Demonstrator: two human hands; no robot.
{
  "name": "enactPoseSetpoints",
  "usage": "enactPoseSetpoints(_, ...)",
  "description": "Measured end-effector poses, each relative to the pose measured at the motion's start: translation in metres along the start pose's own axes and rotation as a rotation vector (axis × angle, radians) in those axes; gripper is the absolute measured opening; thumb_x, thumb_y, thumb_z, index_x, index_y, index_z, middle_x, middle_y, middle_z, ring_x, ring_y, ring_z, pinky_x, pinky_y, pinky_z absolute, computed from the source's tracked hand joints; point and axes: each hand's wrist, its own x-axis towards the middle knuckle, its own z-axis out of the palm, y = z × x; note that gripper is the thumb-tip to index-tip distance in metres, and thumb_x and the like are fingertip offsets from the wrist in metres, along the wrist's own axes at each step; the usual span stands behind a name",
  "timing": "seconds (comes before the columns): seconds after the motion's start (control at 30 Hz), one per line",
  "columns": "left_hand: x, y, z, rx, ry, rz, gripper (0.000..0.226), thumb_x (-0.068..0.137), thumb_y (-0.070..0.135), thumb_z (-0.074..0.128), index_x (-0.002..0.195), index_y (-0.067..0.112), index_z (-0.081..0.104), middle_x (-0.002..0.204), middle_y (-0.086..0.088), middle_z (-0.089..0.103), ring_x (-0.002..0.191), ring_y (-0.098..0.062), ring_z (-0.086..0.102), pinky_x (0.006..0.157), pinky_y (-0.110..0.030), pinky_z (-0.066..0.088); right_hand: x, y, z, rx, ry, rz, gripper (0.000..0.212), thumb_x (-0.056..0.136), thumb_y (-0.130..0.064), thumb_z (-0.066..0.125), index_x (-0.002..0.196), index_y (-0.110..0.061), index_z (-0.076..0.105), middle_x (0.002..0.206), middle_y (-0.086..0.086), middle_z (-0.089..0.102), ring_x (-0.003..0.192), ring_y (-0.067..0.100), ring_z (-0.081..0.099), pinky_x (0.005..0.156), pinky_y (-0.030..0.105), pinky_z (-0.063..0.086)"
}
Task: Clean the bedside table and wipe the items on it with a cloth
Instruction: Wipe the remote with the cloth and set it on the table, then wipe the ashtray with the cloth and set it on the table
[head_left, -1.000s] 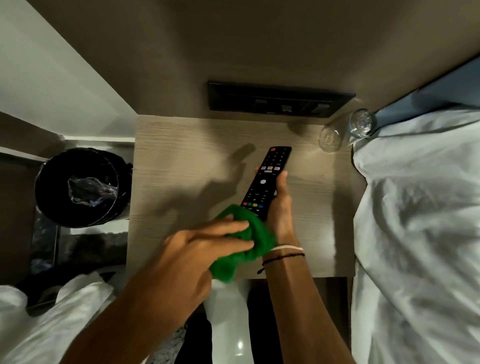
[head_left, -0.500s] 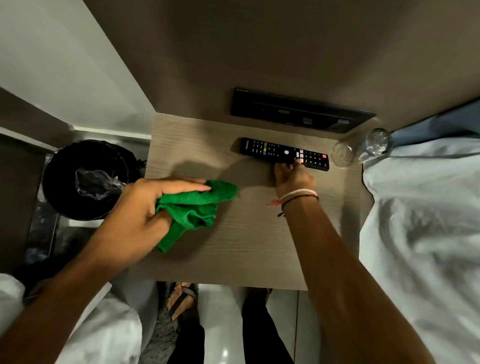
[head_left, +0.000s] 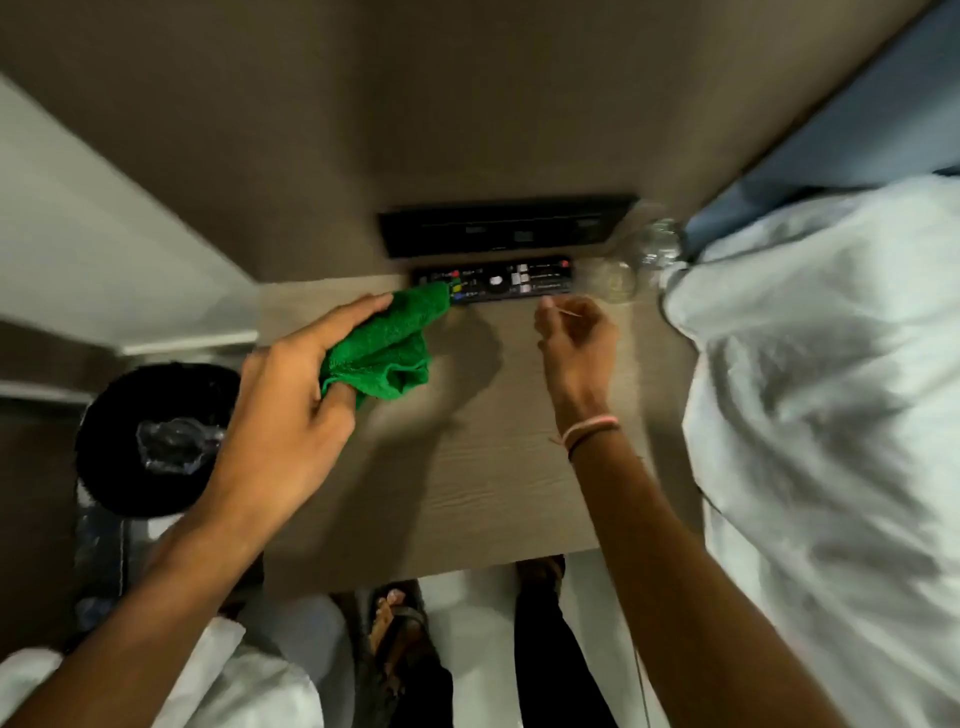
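A black remote control (head_left: 498, 279) lies sideways at the back edge of the wooden bedside table (head_left: 483, 467), against the wall. My left hand (head_left: 291, 395) grips a bunched green cloth (head_left: 389, 345) whose tip touches the remote's left end. My right hand (head_left: 574, 332) hovers just in front of the remote's right part, fingers loosely curled and holding nothing. A clear glass (head_left: 615, 278) lies on its side at the table's back right corner, with a second clear piece (head_left: 660, 244) behind it.
A black switch panel (head_left: 506, 226) is set in the wall above the remote. A black waste bin (head_left: 156, 441) with crumpled plastic stands left of the table. White bedding (head_left: 831, 415) borders the table's right side. My feet (head_left: 400, 623) show below the front edge.
My right hand let go of the remote, which now lies against the wall, and drew back slightly. My left hand moved the green cloth up and right to the remote's left end.
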Motion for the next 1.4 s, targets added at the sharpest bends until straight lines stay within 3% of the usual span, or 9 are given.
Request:
enactPoseSetpoints(0.13,0.009,0.066,0.032,0.278,-0.086,0.419,0.088,0.066,-0.033,0.049,0.144,0.01,0.056,0.162,-0.011,0.036,0.153,-0.027,0.03,0.128,-0.037,0.023,-0.045,-0.006,-0.08,-0.818,0.186,-0.538,0.069,0.095,-0.062,0.048,0.151,-0.02,0.047,0.156,0.016,0.046,0.148,0.031,0.039,0.121,0.048,0.031)
enactPoseSetpoints(0.2,0.007,0.11,0.064,0.45,-0.093,0.676,0.081,0.07,-0.028,0.051,0.143,0.008,0.056,0.163,-0.02,0.033,0.154,-0.04,0.023,0.126,-0.058,0.019,-0.063,-0.018,-0.131,-0.951,0.367,-0.528,0.082,0.092,-0.075,0.032,0.159,-0.028,0.032,0.169,0.018,0.019,0.159,0.035,0.013,0.126,0.056,0.011)
enactPoseSetpoints(0.3,-0.008,0.169,0.125,0.629,0.005,0.988,0.05,0.1,-0.009,0.043,0.142,0.014,0.059,0.159,-0.024,0.037,0.149,-0.045,0.028,0.117,-0.072,0.02,-0.087,-0.028,-0.216,-1.001,0.545,-0.447,0.089,0.091,-0.081,0.015,0.162,-0.028,0.021,0.17,0.022,0.006,0.159,0.037,0.002,0.125,0.061,0.006)
enactPoseSetpoints(0.6,-0.138,0.31,0.345,0.595,-0.082,1.496,0.049,0.112,0.015,0.019,0.149,0.021,0.051,0.16,-0.018,0.038,0.147,-0.046,0.031,0.109,-0.083,0.015,-0.179,0.031,-0.496,-0.985,0.916,-0.076,0.098,0.085,-0.086,0.008,0.163,-0.027,0.015,0.17,0.023,0.0,0.159,0.037,-0.004,0.124,0.062,0.0)
enactPoseSetpoints(0.8,-0.246,0.358,0.481,0.566,-0.174,1.658,0.046,0.111,0.017,0.034,0.156,0.026,0.037,0.167,-0.015,0.026,0.153,-0.043,0.023,0.11,-0.083,0.009,-0.231,0.13,-0.633,-0.909,1.099,0.307,0.091,0.089,-0.083,0.02,0.163,-0.031,0.01,0.17,0.021,-0.002,0.159,0.038,-0.003,0.123,0.064,0.004)
enactPoseSetpoints(0.97,-0.305,0.368,0.55,0.6,-0.267,1.723,0.058,0.103,0.005,0.043,0.157,0.024,0.033,0.168,-0.016,0.022,0.154,-0.042,0.019,0.112,-0.081,0.009,-0.25,0.203,-0.684,-0.747,0.926,0.528,0.093,0.089,-0.081,0.037,0.163,-0.036,0.004,0.17,0.023,-0.004,0.158,0.04,-0.006,0.124,0.063,0.008)
enactPoseSetpoints(1.13,-0.314,0.367,0.563,0.551,-0.432,1.708,0.065,0.093,-0.01,0.054,0.153,0.012,0.042,0.161,-0.026,0.033,0.149,-0.046,0.031,0.118,-0.066,0.032,-0.243,0.221,-0.675,-0.675,1.084,0.327,0.075,0.087,-0.061,0.056,0.152,-0.024,0.045,0.151,0.021,0.045,0.142,0.039,0.042,0.114,0.056,0.037)
enactPoseSetpoints(1.27,-0.296,0.363,0.535,0.472,-0.54,1.526,0.068,0.083,-0.016,0.049,0.147,0.007,0.05,0.154,-0.024,0.046,0.142,-0.043,0.045,0.094,-0.054,0.059,-0.236,0.212,-0.651,-0.643,1.119,0.195,0.071,0.08,-0.055,0.068,0.141,-0.021,0.059,0.144,0.016,0.056,0.131,0.033,0.055,0.106,0.047,0.049)
enactPoseSetpoints(1.4,-0.253,0.348,0.485,0.422,-0.501,1.38,0.061,0.081,-0.012,0.042,0.139,0.002,0.059,0.145,-0.027,0.054,0.132,-0.045,0.056,0.08,-0.056,0.064,-0.229,0.179,-0.61,-0.553,1.082,0.054,0.075,0.077,-0.063,0.066,0.141,-0.025,0.06,0.143,0.007,0.061,0.13,0.024,0.059,0.1,0.036,0.053)
